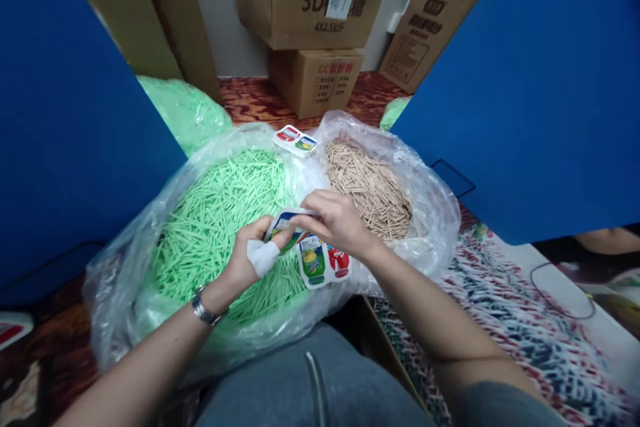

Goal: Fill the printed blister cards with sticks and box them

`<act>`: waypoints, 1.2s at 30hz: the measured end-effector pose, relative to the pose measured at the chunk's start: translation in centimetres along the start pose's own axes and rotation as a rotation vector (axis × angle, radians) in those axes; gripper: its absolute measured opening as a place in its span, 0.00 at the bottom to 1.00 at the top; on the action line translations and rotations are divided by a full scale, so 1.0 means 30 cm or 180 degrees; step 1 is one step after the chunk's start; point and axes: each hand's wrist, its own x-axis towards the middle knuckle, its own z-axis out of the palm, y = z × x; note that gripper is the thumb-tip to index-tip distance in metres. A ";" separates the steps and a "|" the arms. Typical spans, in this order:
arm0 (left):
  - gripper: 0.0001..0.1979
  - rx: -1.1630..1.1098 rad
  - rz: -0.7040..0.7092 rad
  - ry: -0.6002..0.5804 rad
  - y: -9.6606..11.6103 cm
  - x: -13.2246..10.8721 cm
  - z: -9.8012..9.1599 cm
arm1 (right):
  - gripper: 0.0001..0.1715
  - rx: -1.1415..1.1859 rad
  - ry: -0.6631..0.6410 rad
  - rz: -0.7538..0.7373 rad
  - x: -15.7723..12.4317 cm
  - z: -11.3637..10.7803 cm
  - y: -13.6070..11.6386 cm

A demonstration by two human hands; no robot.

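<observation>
Both of my hands are closed on one small printed package (286, 221), tilted above the green sticks. My left hand (253, 253), with a white wrap at the thumb and a watch on the wrist, grips its left side. Fingers of my right hand (340, 220) pinch its upper right edge. Just below lies a second package (314, 265) with green and red halves. A third one (295, 140) rests between the tops of two clear plastic bags. Thin green sticks (215, 213) fill the left bag, and brown sticks (370, 187) fill the right one.
Stacked cardboard boxes (320, 7) stand at the back. Blue panels (525, 100) rise on both sides. Another bag of green material (187, 110) sits behind the left bag. Red, white and dark strands (515, 320) cover the lower right. An open box edge (395, 353) shows near my body.
</observation>
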 end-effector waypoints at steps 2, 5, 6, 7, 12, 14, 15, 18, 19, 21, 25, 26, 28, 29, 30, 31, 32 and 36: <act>0.10 0.0119 0.0145 -0.0217 0.001 -0.010 -0.012 | 0.17 -0.0057 -0.0014 -0.0068 0.012 0.027 -0.020; 0.12 0.0290 0.0219 -0.0231 -0.006 -0.024 -0.036 | 0.12 -0.0125 -0.0082 -0.0366 0.016 0.040 -0.045; 0.13 0.0277 0.0193 -0.0125 -0.010 -0.029 -0.047 | 0.09 -0.0128 -0.0023 -0.0454 0.011 0.037 -0.049; 0.13 0.0231 0.0145 0.0028 -0.014 -0.035 -0.059 | 0.09 -0.0127 0.0113 -0.0483 0.000 0.032 -0.051; 0.17 0.0067 -0.0038 0.0726 -0.027 -0.064 -0.129 | 0.10 -0.0460 0.0054 -0.0237 -0.141 0.061 -0.028; 0.17 0.0041 -0.0061 0.0857 -0.024 -0.071 -0.149 | 0.08 -0.0846 -0.0656 -0.0297 -0.214 0.112 -0.024; 0.17 0.0012 -0.0071 0.0889 -0.022 -0.073 -0.155 | 0.09 -0.1005 -0.0927 -0.0332 -0.243 0.140 -0.027; 0.16 -0.0082 -0.0036 0.0897 -0.019 -0.075 -0.157 | 0.10 -0.1358 -0.1379 -0.0645 -0.278 0.207 -0.051; 0.16 -0.0098 -0.0010 0.0879 -0.020 -0.075 -0.154 | 0.11 -0.1435 -0.1479 -0.0802 -0.270 0.221 -0.061; 0.16 -0.0101 0.0022 0.0825 -0.024 -0.076 -0.146 | 0.11 -0.1542 -0.1688 -0.1120 -0.234 0.239 -0.080; 0.16 -0.0127 0.0019 0.0819 -0.032 -0.082 -0.140 | 0.07 -0.1621 -0.2039 -0.1633 -0.139 0.273 -0.106; 0.16 -0.0131 0.0027 0.0850 -0.034 -0.083 -0.141 | 0.07 -0.1619 -0.2111 -0.1740 -0.122 0.285 -0.111; 0.17 -0.0136 0.0049 0.0898 -0.036 -0.084 -0.146 | 0.10 -0.1593 -0.2239 -0.1929 -0.099 0.311 -0.119; 0.17 -0.0129 0.0049 0.0915 -0.037 -0.085 -0.149 | 0.11 -0.1573 -0.2291 -0.2024 -0.093 0.324 -0.123; 0.17 -0.0124 0.0041 0.0928 -0.038 -0.085 -0.152 | 0.13 -0.1553 -0.2328 -0.2124 -0.091 0.337 -0.127; 0.18 -0.0127 0.0029 0.0931 -0.039 -0.085 -0.155 | 0.13 -0.1542 -0.2350 -0.2230 -0.091 0.348 -0.131; 0.18 -0.0130 0.0016 0.0937 -0.040 -0.084 -0.157 | 0.13 -0.1544 -0.2362 -0.2340 -0.092 0.359 -0.134; 0.18 -0.0092 -0.0025 0.0974 -0.041 -0.081 -0.159 | 0.12 -0.1641 -0.2385 -0.2709 -0.101 0.392 -0.134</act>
